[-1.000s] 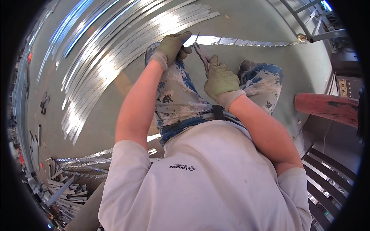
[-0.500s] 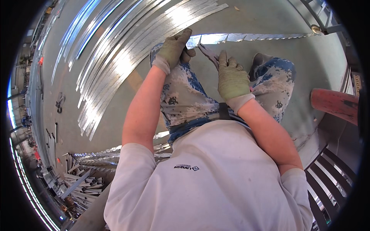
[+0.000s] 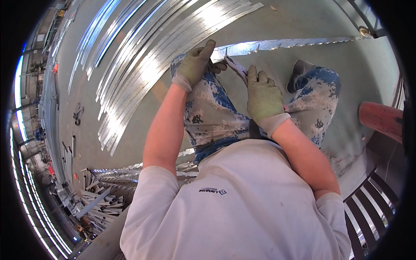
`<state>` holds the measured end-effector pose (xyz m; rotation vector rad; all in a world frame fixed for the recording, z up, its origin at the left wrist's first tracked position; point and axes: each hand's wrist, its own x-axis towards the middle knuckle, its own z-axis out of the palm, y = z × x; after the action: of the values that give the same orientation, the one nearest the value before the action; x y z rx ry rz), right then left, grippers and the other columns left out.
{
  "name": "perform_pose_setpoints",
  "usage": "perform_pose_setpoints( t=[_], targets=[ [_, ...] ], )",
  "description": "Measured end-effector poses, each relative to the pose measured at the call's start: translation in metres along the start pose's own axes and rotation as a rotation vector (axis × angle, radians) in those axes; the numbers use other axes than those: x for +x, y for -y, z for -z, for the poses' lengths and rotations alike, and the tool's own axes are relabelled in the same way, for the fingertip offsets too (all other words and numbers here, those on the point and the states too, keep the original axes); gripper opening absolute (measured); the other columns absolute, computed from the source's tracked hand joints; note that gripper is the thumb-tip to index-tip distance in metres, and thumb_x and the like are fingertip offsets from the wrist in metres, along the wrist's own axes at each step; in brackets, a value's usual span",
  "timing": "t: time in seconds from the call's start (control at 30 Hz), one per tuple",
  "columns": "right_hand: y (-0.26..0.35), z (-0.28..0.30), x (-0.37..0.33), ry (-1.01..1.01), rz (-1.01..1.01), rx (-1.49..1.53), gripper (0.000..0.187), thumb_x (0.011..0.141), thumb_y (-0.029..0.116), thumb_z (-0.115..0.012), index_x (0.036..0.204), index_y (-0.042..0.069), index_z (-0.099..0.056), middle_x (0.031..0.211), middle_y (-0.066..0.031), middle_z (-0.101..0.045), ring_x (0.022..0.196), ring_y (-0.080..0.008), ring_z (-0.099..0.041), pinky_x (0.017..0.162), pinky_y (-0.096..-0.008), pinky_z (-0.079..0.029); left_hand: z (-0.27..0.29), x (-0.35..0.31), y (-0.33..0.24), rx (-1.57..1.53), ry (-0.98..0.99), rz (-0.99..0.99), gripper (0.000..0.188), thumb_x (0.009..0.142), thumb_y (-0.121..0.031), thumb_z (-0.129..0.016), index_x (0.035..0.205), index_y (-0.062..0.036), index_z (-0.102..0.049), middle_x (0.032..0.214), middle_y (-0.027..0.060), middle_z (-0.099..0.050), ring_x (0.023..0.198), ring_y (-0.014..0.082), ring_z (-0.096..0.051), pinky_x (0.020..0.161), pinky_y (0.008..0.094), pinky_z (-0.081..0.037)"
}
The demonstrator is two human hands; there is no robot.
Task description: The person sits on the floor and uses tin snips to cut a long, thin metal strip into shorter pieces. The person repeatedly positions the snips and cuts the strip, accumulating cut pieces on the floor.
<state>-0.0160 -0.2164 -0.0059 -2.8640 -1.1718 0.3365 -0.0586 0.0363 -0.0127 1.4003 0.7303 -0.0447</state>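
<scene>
Head view: left hand (image 3: 196,64), gloved, closed around near end of notched metal strip (image 3: 294,43) above camouflage-trousered knee. Right hand (image 3: 262,96), gloved, fingers curled over snips (image 3: 237,66) at strip end. Strip extends rightward across concrete floor (image 3: 303,17). Stack of long metal strips (image 3: 147,65) lying just left.

Long shiny metal strips (image 3: 143,65) fan across the floor; offcut scraps (image 3: 102,197) piled lower left.
</scene>
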Motion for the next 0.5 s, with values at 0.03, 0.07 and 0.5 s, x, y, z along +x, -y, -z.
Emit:
perform_pose_setpoints(
  t=[0.03, 0.07, 0.5],
  targets=[
    [0.000, 0.004, 0.000, 0.054, -0.009, 0.023, 0.082, 0.096, 0.014, -0.075, 0.171, 0.002, -0.044, 0.147, -0.0218, -0.065, 0.123, -0.0394, -0.075, 0.096, -0.0518, -0.065, 0.004, 0.004, 0.007, -0.040, 0.009, -0.007, 0.085, 0.111, -0.061, -0.072, 0.144, 0.0156, -0.059, 0.111, 0.0236, -0.083, 0.093, 0.0268, -0.083, 0.088, 0.0363, -0.067],
    [-0.001, 0.010, 0.000, 0.107, -0.025, 0.047, 0.089, 0.092, 0.013, -0.078, 0.172, 0.002, -0.041, 0.151, -0.0228, -0.063, 0.127, -0.0406, -0.073, 0.101, -0.0516, -0.064, 0.002, 0.002, 0.003, -0.027, 0.014, 0.006, 0.084, 0.112, -0.061, -0.071, 0.144, 0.0157, -0.059, 0.113, 0.0240, -0.082, 0.095, 0.0276, -0.084, 0.089, 0.0367, -0.068],
    [0.000, 0.003, 0.008, 0.167, -0.036, 0.136, 0.094, 0.093, 0.012, -0.076, 0.177, 0.006, -0.035, 0.167, -0.0260, -0.055, 0.136, -0.0448, -0.069, 0.110, -0.0513, -0.061, 0.000, 0.000, 0.002, -0.249, 0.025, 0.014, 0.064, 0.122, -0.048, -0.057, 0.140, 0.0135, -0.060, 0.116, 0.0274, -0.079, 0.099, 0.0343, -0.085, 0.086, 0.0425, -0.069]
  ],
)
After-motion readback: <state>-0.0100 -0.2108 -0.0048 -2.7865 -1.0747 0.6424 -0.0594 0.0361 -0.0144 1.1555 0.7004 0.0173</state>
